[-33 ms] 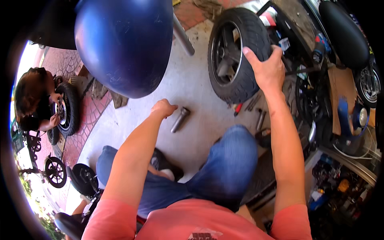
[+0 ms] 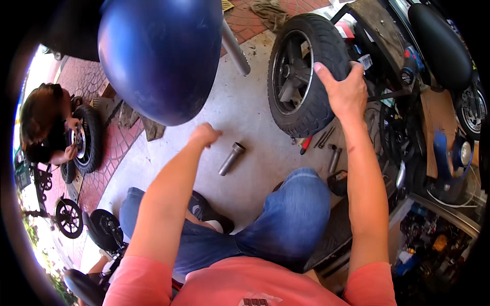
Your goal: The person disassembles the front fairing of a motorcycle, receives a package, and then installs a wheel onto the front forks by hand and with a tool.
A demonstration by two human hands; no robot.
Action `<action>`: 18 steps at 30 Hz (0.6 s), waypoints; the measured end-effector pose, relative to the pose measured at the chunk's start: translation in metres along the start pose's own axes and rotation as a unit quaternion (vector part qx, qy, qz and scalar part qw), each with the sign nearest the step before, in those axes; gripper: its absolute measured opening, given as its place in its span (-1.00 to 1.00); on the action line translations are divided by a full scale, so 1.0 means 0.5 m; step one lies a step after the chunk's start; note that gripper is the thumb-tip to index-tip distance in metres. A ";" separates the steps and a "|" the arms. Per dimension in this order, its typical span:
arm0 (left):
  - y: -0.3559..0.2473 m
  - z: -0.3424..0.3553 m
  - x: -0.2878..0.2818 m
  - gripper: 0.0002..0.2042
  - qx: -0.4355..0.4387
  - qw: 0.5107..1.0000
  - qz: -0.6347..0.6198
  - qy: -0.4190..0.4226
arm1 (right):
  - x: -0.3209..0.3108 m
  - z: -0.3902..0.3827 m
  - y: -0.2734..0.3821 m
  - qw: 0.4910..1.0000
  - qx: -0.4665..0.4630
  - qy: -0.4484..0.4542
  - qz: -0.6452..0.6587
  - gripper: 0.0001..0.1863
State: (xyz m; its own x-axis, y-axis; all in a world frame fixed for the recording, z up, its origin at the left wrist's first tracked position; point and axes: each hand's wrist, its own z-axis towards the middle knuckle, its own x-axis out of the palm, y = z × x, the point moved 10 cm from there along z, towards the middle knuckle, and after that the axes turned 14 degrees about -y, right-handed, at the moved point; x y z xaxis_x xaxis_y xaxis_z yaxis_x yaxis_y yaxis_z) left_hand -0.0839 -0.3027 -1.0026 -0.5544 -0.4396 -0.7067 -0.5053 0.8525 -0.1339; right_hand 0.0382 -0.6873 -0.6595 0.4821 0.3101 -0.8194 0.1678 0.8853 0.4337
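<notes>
My right hand (image 2: 348, 93) grips the tyre of a black motorcycle wheel (image 2: 296, 76), thumb toward the sidewall and fingers over the tread. The wheel stands upright on the pale floor at the right. My left hand (image 2: 205, 134) is held out below a glossy blue rounded body panel (image 2: 158, 61), apart from it. Its fingers look curled, and whatever may be inside them is hidden. A short metal tube with a wider end (image 2: 232, 158) lies on the floor to the right of that hand.
A red-handled tool (image 2: 305, 145) and another metal tube (image 2: 334, 158) lie under the wheel's near side. A grey post (image 2: 236, 48) slants beside the panel. At the left a co-worker (image 2: 46, 122) handles another wheel (image 2: 88, 137). A workbench (image 2: 377, 25) and clutter fill the right.
The whole view has shifted slightly, so the wheel and floor tube appear a little lower. My right hand stays on the tyre; my left hand sits a touch farther from the tube.
</notes>
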 end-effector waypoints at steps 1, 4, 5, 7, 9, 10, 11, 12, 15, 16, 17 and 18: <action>0.037 0.081 -0.016 -0.47 0.003 0.999 -0.024 -0.043 | -0.004 -0.018 -0.023 1.000 0.012 0.007 0.006 0.08; 0.060 0.138 -0.205 -0.69 0.011 0.945 -0.160 -0.283 | -0.018 -0.055 -0.090 1.000 0.006 -0.017 0.010 0.06; 0.045 0.112 -0.207 -0.73 -0.042 0.934 -0.271 -0.229 | -0.021 -0.071 -0.120 1.000 0.011 -0.010 0.021 0.06; 0.029 0.074 -0.227 -0.66 -0.047 0.873 -0.450 -0.183 | -0.023 -0.139 -0.158 0.997 -0.007 -0.002 0.072 0.02; 0.027 0.094 -0.279 -0.68 0.010 0.819 -0.548 -0.169 | -0.055 -0.204 -0.164 0.991 -0.046 -0.019 0.126 0.00; 0.015 0.099 -0.293 -0.69 0.020 0.802 -0.576 -0.159 | -0.071 -0.237 -0.173 0.985 -0.062 -0.031 0.159 -0.01; 0.004 0.104 -0.306 -0.71 0.027 0.783 -0.602 -0.150 | -0.082 -0.268 -0.180 0.978 -0.077 -0.040 0.192 -0.01; 0.001 0.104 -0.316 -0.73 0.035 0.765 -0.628 -0.141 | -0.087 -0.294 -0.189 0.974 -0.061 -0.037 0.214 -0.01; -0.073 0.052 -0.281 -0.80 0.001 0.777 -0.608 -0.162 | -0.133 -0.367 -0.237 0.974 -0.064 -0.043 0.213 0.02; -0.065 0.042 -0.285 -0.79 -0.003 0.784 -0.594 -0.181 | -0.149 -0.385 -0.231 0.969 -0.096 -0.042 0.224 0.03; -0.059 0.033 -0.298 -0.78 0.000 0.788 -0.582 -0.202 | -0.153 -0.392 -0.231 0.965 -0.098 -0.021 0.242 0.03; -0.051 0.023 -0.311 -0.76 0.002 0.792 -0.569 -0.222 | -0.160 -0.393 -0.227 0.960 -0.101 -0.001 0.259 0.02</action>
State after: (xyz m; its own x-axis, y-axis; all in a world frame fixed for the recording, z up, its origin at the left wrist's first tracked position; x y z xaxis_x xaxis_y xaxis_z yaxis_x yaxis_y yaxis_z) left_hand 0.0226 -0.2531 -0.8973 0.5465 -0.7815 -0.3010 -0.5074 -0.0230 -0.8614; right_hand -0.1886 -0.7445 -0.7168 0.4568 0.7272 -0.5123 -0.2655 0.6611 0.7017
